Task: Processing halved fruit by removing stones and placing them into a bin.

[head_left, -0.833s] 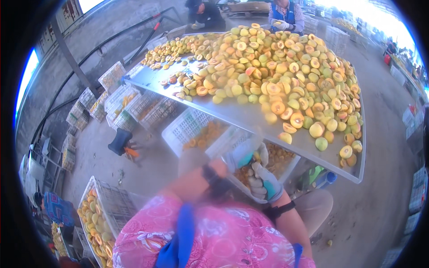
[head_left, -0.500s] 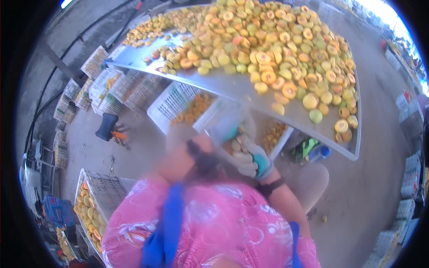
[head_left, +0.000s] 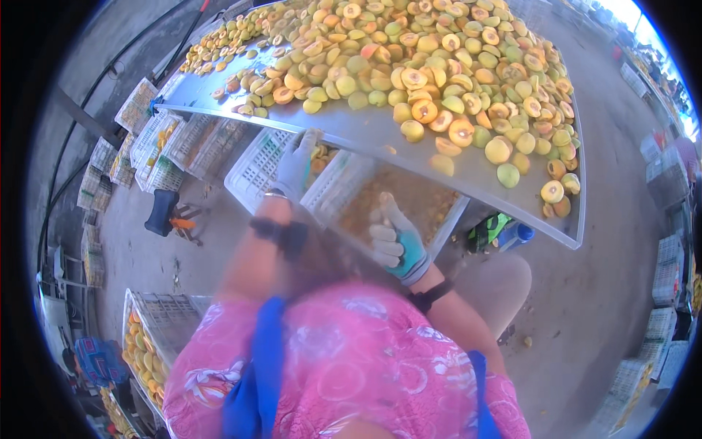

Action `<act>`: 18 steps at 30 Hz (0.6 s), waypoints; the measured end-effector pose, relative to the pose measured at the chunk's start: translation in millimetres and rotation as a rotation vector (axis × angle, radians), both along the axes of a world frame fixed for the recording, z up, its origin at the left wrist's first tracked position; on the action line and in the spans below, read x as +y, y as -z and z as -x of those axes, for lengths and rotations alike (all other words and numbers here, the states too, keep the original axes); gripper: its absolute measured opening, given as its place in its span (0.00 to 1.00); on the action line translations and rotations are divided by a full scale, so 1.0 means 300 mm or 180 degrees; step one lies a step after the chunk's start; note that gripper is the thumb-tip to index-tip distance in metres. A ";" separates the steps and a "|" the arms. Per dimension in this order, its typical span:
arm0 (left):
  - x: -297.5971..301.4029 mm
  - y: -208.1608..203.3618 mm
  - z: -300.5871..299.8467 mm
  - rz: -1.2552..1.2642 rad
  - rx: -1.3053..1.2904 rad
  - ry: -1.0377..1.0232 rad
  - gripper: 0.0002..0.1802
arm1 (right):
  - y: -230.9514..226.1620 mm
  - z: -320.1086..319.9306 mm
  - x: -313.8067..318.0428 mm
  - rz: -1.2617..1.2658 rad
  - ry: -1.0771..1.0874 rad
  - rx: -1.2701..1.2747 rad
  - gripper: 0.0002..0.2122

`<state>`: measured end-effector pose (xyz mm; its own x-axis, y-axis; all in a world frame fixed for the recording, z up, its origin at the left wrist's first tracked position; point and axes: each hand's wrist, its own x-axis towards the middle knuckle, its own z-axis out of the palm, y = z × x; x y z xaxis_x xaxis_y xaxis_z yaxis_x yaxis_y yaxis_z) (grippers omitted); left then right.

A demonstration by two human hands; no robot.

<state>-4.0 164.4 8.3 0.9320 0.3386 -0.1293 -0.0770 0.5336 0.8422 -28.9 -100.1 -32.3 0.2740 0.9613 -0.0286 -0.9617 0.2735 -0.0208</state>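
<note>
My left hand (head_left: 296,162), in a pale glove, reaches to the near rim of a metal table (head_left: 351,137), above a white crate (head_left: 252,170). Its fingers look stretched out, with no fruit visible in them. Held over the second white crate (head_left: 340,189), my right hand (head_left: 397,240) wears a white and teal glove. Its fingers are curled in and the thumb points up; whatever they enclose is hidden. Halved peaches (head_left: 461,80), yellow to green with reddish-brown centres, are heaped on the table. Small brown pieces (head_left: 431,201) lie in the crate below my right hand.
A black and orange stool (head_left: 164,214) stands on the floor at left. Stacked white crates (head_left: 164,304) with fruit are at lower left, and more crates (head_left: 662,267) line the right side. Under the table's right part lie a green bag (head_left: 488,233) and a blue container (head_left: 516,234).
My left hand has moved away from my right hand, leftward and up to the table rim. The right hand has shifted slightly left and up, still curled. The whole view has shifted slightly.
</note>
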 end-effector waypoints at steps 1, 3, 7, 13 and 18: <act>0.026 -0.013 -0.013 -0.2221 0.0228 -0.0248 0.19 | 0.037 -0.001 0.012 0.0079 0.0060 0.0012 0.18; 0.016 -0.030 -0.051 -0.4434 0.0442 -0.0473 0.22 | 0.071 -0.009 0.024 0.0168 0.0137 0.0032 0.18; -0.181 -0.105 -0.190 -0.5730 0.0617 0.0900 0.31 | 0.034 -0.019 0.019 0.0397 0.0123 0.0267 0.17; -0.224 -0.026 -0.452 -0.5920 0.1076 0.2573 0.32 | 0.063 -0.032 0.011 0.0327 0.0050 0.0081 0.18; -0.254 0.013 -0.441 -0.5888 0.0489 0.2500 0.27 | 0.066 -0.039 -0.029 0.0328 0.0326 0.0136 0.17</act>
<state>128.3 88.2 4.4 0.9321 -0.2649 -0.2471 -0.1915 -0.9393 0.2847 -17.2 -108.8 -52.2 0.3670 0.9197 -0.1394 -0.9294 0.3688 -0.0135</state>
